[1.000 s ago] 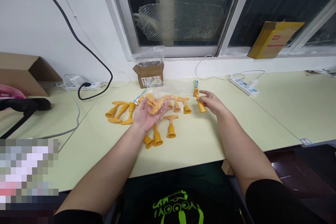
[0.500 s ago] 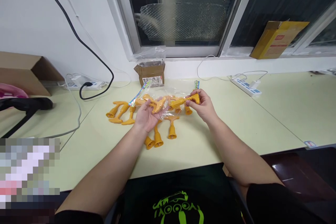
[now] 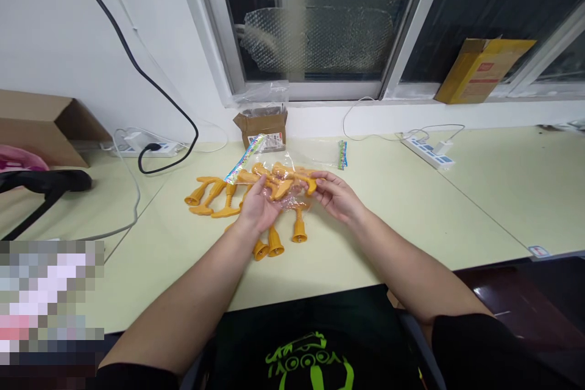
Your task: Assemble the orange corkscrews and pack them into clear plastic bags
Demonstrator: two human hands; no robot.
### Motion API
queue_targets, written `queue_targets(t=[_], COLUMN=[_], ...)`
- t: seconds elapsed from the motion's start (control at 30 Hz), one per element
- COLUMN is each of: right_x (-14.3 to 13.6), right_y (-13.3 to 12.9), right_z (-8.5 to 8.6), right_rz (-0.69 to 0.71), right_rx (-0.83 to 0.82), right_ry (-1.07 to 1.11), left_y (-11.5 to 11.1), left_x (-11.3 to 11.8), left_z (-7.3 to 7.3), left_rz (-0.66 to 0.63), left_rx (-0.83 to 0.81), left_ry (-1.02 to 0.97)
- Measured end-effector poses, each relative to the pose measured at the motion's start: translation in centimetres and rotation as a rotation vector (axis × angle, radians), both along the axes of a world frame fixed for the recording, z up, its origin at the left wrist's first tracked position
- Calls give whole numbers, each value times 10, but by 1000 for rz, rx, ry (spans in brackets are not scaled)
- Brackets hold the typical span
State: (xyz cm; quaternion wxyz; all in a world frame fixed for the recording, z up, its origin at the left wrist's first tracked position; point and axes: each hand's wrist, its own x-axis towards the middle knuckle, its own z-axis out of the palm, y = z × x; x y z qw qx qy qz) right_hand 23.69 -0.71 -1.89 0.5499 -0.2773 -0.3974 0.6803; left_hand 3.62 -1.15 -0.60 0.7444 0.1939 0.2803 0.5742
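My left hand [image 3: 259, 206] is closed on a clear plastic bag [image 3: 304, 155] from below, thumb on top. The bag has colourful printed strips at its edges, and several yellow T-handled plastic pieces [image 3: 278, 187] lie inside it. At the bag's right side my right hand [image 3: 338, 195] grips another yellow T-handled piece [image 3: 312, 186] by its handle end; its other end reaches in among those in the bag. On the table around and below the bag lie more yellow pieces with bell-shaped ends, such as one upright-looking bell end [image 3: 299, 230] near my hands. Some are hidden behind the bag and my left hand.
A small open cardboard box [image 3: 262, 128] stands behind the bag against the wall. White power strips [image 3: 427, 149] with cables lie at the back right and back left. A larger cardboard box [image 3: 41, 122] and a black stand-like object [image 3: 46, 186] are at the left.
My right hand has moved left, pushing the yellow T-handled piece further into the bag. My left hand still holds the bag in about the same place.
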Motion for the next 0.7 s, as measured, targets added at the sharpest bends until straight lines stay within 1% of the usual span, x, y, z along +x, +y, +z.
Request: queue_targets(t=[0.07,0.17,0.23,0.37,0.47,0.57,0.7], right_x=[-4,-10,-12,-12,-11,-10,-9], right_y=[0,0,1,3,5,7,6], right_z=[-5,-10,-11,-9,-9,-11,-10], right_rz=[6,-58,-84,-91,-94,-63,-20], right_rx=[12,50,55,50,11,-24,-17], right_ry=[-38,-50,-65,-135,-129,-103,-70], left_y=[-1,-4,-6,-11,-14,-15,-14], left_x=[0,3,6,13,18,20,19], left_z=[0,-1,-2,-3,-4,-4,-5], left_rz=[-50,-103,-117,-146,-144,-113,-111], left_rx=[10,33,44,55,72,83,48], left_ry=[12,39,65,108,142,156,134])
